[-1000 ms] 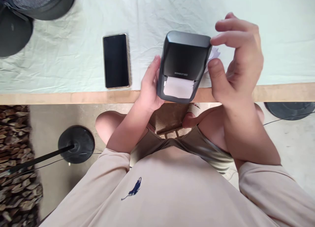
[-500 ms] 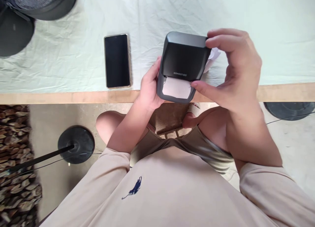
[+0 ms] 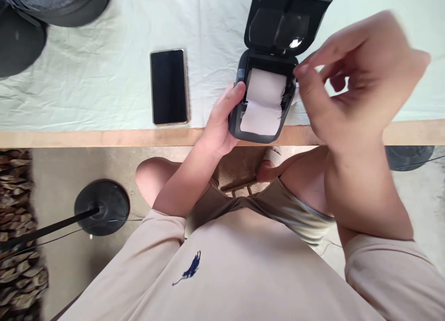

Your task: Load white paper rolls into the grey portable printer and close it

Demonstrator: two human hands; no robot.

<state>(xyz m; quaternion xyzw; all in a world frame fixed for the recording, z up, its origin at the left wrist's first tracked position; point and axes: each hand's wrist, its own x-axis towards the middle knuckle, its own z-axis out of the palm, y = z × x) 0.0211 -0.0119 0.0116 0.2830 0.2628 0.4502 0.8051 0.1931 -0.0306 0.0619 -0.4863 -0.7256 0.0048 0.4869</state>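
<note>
A black label printer (image 3: 259, 138) is tilted over the table's front edge, its lid (image 3: 281, 22) swung up and back. Inside lies a white paper roll (image 3: 266, 86), with a strip of paper reaching over the front lip and a ragged right edge. My left hand (image 3: 222, 117) grips the printer's left side, thumb on the rim. Beside the printer's right side is my right hand (image 3: 358, 80), thumb and forefinger pinched together near the hinge; whether anything is between them is too small to tell. A bit of white paper (image 3: 296, 93) shows behind the printer.
A phone with a dark screen (image 3: 169, 86) lies on the pale cloth (image 3: 121, 80) left of the printer. A black bag or container (image 3: 69, 10) stands at the back left. Below the wooden table edge (image 3: 86, 138) is a round black stand base (image 3: 102, 207).
The printer's lid has gone from shut to open, showing the roll inside. My right hand has moved right and off the lid. My left thumb now lies over the printer's rim.
</note>
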